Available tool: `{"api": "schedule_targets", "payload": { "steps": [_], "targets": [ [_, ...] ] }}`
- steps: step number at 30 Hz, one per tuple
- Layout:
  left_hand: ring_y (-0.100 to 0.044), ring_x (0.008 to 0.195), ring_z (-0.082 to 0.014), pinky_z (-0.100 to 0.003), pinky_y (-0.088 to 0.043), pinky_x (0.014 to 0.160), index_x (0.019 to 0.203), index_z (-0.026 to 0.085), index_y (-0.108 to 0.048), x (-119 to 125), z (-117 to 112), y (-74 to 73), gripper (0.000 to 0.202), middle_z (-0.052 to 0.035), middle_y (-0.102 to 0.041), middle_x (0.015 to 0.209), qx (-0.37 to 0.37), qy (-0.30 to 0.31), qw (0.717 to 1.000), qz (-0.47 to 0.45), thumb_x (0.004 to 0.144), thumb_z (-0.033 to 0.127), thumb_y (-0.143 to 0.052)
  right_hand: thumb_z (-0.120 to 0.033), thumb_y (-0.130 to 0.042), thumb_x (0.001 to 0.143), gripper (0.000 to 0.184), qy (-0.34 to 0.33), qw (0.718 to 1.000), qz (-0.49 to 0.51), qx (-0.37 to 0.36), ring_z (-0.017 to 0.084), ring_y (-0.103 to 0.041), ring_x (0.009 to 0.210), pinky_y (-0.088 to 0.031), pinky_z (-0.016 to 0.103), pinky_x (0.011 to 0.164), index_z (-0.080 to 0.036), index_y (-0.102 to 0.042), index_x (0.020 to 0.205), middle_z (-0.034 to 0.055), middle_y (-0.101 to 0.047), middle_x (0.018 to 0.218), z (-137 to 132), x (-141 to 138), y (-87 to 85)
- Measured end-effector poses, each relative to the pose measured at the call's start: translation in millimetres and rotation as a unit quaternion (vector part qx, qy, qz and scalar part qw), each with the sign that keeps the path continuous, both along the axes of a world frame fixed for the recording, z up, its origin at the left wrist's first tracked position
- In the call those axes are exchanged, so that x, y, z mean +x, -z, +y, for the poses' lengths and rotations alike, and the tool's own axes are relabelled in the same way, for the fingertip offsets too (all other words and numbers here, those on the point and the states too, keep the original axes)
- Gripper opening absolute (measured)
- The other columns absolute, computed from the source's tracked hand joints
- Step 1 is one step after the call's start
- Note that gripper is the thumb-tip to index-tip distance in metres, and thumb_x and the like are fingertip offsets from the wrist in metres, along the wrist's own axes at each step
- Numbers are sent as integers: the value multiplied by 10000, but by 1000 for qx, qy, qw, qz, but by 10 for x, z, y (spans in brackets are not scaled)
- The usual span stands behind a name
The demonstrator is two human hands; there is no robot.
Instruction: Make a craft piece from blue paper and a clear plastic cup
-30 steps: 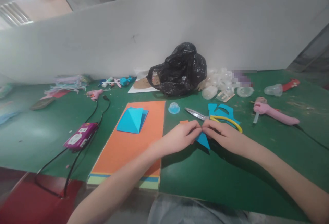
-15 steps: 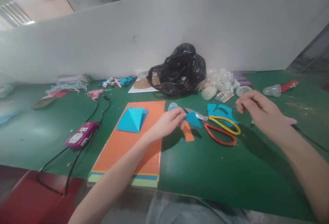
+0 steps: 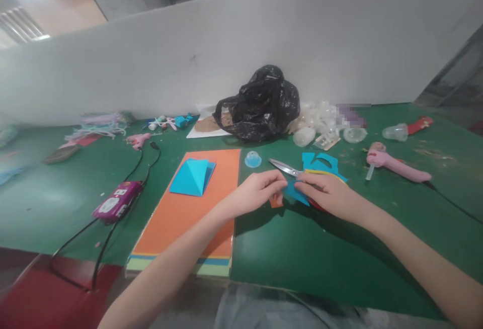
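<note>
My left hand and my right hand meet over a small piece of blue paper, and the fingertips of both pinch it. A small orange paper scrap lies under my left fingertips. My right hand covers most of the yellow and red handles of a pair of scissors, whose steel blades point left. Blue paper offcuts lie just beyond my right hand. To the left, a folded blue paper form rests on a stack of orange card.
The work surface is a green mat. On it are a pink glue gun, a magenta power strip with black cables, a black plastic bag, clear plastic domes, and a white partition behind.
My hands were apart half a second ago, with the blue piece in my left hand. They have come back together, and my right hand now lies over the scissors handles.
</note>
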State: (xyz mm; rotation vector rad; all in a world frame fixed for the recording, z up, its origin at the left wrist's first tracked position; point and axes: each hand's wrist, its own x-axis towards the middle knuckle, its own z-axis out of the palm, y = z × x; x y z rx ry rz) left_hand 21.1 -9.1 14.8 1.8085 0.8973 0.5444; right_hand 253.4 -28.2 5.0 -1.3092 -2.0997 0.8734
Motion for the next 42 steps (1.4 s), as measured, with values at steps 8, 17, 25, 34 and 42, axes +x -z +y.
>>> {"api": "schedule_targets", "payload": {
  "steps": [8, 17, 25, 34, 42],
  "targets": [
    [-598, 763, -133, -273, -480, 717, 942, 202, -647, 50, -13, 35, 254, 3, -658, 913, -4, -44, 998, -42, 896, 443, -712, -608, -479, 988, 435, 45, 998, 27, -19, 215, -590, 697, -478, 324, 630, -260, -594, 753, -3, -612, 699, 30, -42, 118],
    [-682, 946, -169, -366, -535, 938, 1047, 231, -513, 15, 77, 119, 193, -31, -675, 1015, -13, -100, 985, -141, 1002, 400, -594, -524, -409, 1017, 375, 121, 979, -111, 119, 335, -694, 1042, -507, 444, 850, -246, -660, 1031, 112, -771, 1095, 30, 62, 116],
    [-591, 701, -118, -309, -497, 726, 992, 243, -383, 3, 64, 56, 146, 17, -631, 832, -4, -122, 988, -91, 1065, 345, -458, -540, -499, 988, 300, 150, 940, -295, 84, 314, -695, 847, -400, 340, 576, -251, -542, 921, 102, -699, 937, 58, 265, 353],
    [-538, 702, -130, -300, -446, 717, 957, 231, -468, -48, 98, 33, 94, 42, -549, 768, 16, -97, 993, -65, 1016, 303, -486, -591, -551, 946, 346, 144, 948, -277, 53, 288, -656, 627, -349, 342, 527, -275, -509, 810, 60, -667, 715, 118, 370, 335],
    [-659, 778, -128, -310, -524, 834, 954, 204, -570, -59, 121, -40, 129, 11, -654, 849, -1, -188, 970, -155, 941, 324, -617, -627, -756, 781, 444, 240, 967, 72, -55, 261, -707, 595, -514, 366, 512, -292, -538, 973, 29, -745, 818, 186, 457, 165]
  ]
}}
